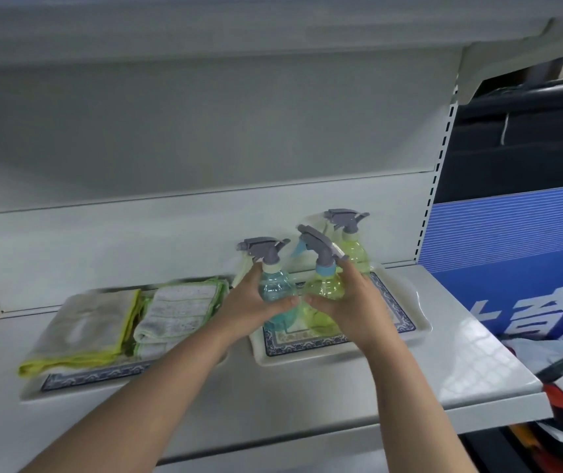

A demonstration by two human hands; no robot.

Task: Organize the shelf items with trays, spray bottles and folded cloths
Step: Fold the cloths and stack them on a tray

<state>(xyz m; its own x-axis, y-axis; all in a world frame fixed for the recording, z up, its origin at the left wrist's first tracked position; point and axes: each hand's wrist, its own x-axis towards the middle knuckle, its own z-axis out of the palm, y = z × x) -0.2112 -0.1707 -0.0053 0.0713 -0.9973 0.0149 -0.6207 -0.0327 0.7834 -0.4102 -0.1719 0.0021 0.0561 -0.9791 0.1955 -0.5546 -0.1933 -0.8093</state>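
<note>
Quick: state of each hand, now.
Left hand: grips the blue spray bottle.
Right hand: grips the front yellow-green spray bottle.

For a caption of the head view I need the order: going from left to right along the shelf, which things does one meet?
Grey cloth with green edge → second folded cloth → left hand → blue spray bottle → yellow spray bottle → right hand → blue sign.
</note>
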